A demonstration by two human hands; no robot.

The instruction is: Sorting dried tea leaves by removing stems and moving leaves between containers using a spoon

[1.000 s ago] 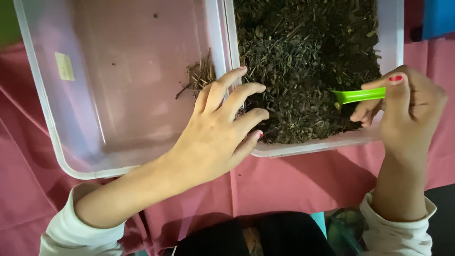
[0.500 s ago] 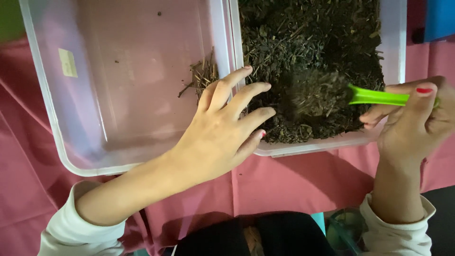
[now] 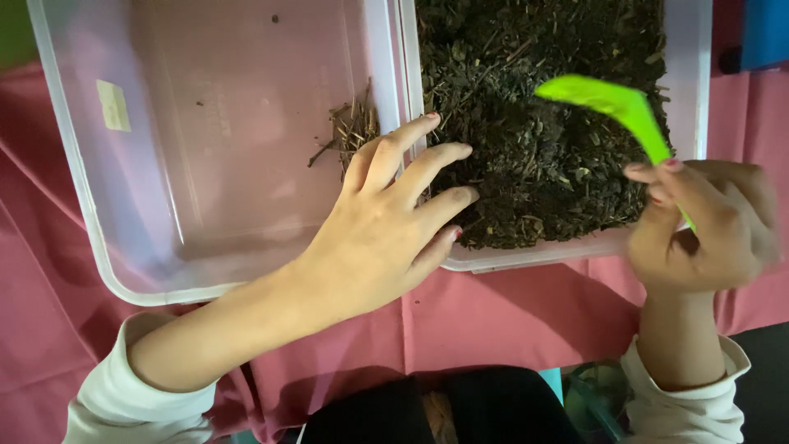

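Right bin: clear plastic bin (image 3: 684,99), upper right of frame, filled with dark soil mix (image 3: 526,123) holding bits of twig and leaf.
Left bin: second clear bin (image 3: 82,205), upper left, touching the first along one wall; nearly bare, with a small pile of dry twigs (image 3: 352,130) at its right wall and a pale sticker on its floor.
Surroundings: both bins sit on a pink cloth (image 3: 509,316); dark clothing at bottom centre.
Left hand (image 3: 382,226): fingers spread and flat, lying across the two adjoining bin walls, fingertips on the soil; grasps nothing.
Right hand (image 3: 699,226): closed around the handle of a green plastic scoop (image 3: 612,103), centre right, blade raised above the soil, tilted toward upper left.
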